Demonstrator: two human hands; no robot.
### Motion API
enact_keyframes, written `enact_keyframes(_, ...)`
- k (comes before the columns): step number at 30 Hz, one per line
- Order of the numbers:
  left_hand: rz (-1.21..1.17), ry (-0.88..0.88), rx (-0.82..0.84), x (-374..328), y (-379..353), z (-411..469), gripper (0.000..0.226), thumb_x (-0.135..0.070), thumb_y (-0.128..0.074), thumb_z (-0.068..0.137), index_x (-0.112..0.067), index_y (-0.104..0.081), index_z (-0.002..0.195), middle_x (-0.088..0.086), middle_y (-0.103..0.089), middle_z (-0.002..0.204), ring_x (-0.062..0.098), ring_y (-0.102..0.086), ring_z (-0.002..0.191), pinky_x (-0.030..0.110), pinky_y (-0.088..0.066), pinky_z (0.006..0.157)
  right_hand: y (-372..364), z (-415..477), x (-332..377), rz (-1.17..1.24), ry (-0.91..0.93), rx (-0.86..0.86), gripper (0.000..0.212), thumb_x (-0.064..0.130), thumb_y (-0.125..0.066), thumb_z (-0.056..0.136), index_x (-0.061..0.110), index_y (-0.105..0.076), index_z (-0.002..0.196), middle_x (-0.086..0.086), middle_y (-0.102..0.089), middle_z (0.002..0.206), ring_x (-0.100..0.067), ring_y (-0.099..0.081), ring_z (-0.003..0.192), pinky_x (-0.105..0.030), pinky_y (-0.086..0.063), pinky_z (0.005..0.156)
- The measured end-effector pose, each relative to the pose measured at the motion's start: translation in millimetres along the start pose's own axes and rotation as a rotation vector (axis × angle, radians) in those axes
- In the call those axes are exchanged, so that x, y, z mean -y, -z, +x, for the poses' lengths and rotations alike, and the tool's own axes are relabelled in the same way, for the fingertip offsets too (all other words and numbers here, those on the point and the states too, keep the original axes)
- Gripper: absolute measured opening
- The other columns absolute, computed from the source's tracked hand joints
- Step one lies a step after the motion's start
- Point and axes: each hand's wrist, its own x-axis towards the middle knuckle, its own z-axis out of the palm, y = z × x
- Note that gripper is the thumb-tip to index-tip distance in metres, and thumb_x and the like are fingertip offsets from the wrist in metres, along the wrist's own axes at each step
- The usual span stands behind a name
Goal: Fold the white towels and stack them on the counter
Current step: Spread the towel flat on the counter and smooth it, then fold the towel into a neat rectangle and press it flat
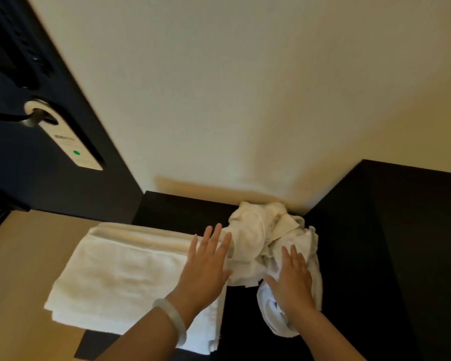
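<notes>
Your left hand lies palm down, fingers straight and slightly spread, on the right edge of the flat stack of folded white terry towels. Your right hand rests flat on the crumpled heap of unfolded white towels, fingers straight and gripping nothing. The 2 towel groups touch on the black matte counter. The heap sits in the corner against the cream wall. The stack lies partly over a tan surface. A pale translucent bangle circles your left wrist (a white door hanger with 1 green dot hangs far left).
</notes>
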Motion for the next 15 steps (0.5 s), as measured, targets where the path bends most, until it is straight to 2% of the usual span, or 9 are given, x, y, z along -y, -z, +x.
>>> enact_keyframes(2, 0.035, 0.035, 0.041, -19, 1, 36, 0.079, -0.043, -0.046, 0.101, -0.024, 0.007, 0.157, 0.005, 0.016, 0.163, 0.027, 0.013, 0.151, 0.048, 0.001, 0.123, 6, 17, -21, 0.079, -0.095, 0.029, 0.091, 0.05, -0.059, 0.093, 0.014, -0.005, 0.157, -0.006, 0.0, 0.165, -0.026, -0.007, 0.151, -0.039, -0.019, 0.121)
enact_keyframes(4, 0.07, 0.09, 0.089, -30, -2, 67, 0.081, -0.032, -0.051, 0.101, -0.025, 0.007, 0.157, 0.008, 0.012, 0.164, 0.03, 0.008, 0.151, 0.047, -0.003, 0.123, 1, 29, -37, 0.176, -0.176, 0.011, 0.091, 0.046, -0.068, 0.088, 0.013, -0.015, 0.155, -0.009, -0.016, 0.162, -0.028, -0.022, 0.147, -0.04, -0.028, 0.117)
enact_keyframes(6, 0.078, 0.161, 0.175, -32, -9, 91, 0.078, -0.023, -0.049, 0.101, -0.026, 0.004, 0.157, 0.013, 0.001, 0.164, 0.035, -0.005, 0.151, 0.048, -0.013, 0.121, -8, 34, -44, 0.199, -0.184, 0.008, 0.09, 0.044, -0.07, 0.087, 0.014, -0.017, 0.154, -0.009, -0.019, 0.16, -0.028, -0.025, 0.145, -0.038, -0.029, 0.116)
enact_keyframes(8, 0.078, 0.21, 0.254, -28, -18, 104, 0.064, -0.021, -0.048, 0.1, -0.024, -0.014, 0.155, 0.016, -0.029, 0.155, 0.037, -0.031, 0.141, 0.047, -0.028, 0.114, -19, 36, -41, 0.218, -0.115, 0.003, 0.09, 0.041, -0.068, 0.09, 0.016, -0.013, 0.156, -0.006, -0.013, 0.162, -0.025, -0.019, 0.148, -0.035, -0.023, 0.119)
enact_keyframes(10, -0.008, 0.227, 0.282, -27, -18, 110, 0.04, -0.016, -0.05, 0.098, -0.021, -0.044, 0.138, 0.009, -0.056, 0.128, 0.03, -0.053, 0.121, 0.041, -0.042, 0.102, -25, 37, -32, 0.267, -0.006, -0.015, 0.089, 0.037, -0.069, 0.089, 0.02, -0.012, 0.156, -0.003, -0.009, 0.163, -0.023, -0.013, 0.149, -0.035, -0.02, 0.12)
enact_keyframes(13, -0.326, 0.215, 0.212, -45, 8, 114, 0.021, -0.012, -0.054, 0.097, -0.021, -0.064, 0.113, 0.003, -0.064, 0.104, 0.024, -0.062, 0.102, 0.032, -0.048, 0.086, -24, 37, -11, 0.366, 0.173, -0.025, 0.096, 0.036, -0.075, 0.084, 0.024, -0.012, 0.156, 0.011, -0.01, 0.159, -0.013, -0.012, 0.148, -0.034, -0.019, 0.121)
enact_keyframes(15, -0.52, 0.146, 0.172, -66, 40, 113, 0.014, -0.013, -0.058, 0.096, -0.024, -0.065, 0.1, -0.006, -0.059, 0.089, 0.018, -0.057, 0.093, 0.022, -0.043, 0.079, -12, 36, 3, 0.501, 0.221, -0.032, 0.092, 0.033, -0.078, 0.08, 0.026, -0.021, 0.152, 0.017, -0.022, 0.152, -0.007, -0.027, 0.141, -0.031, -0.028, 0.117)
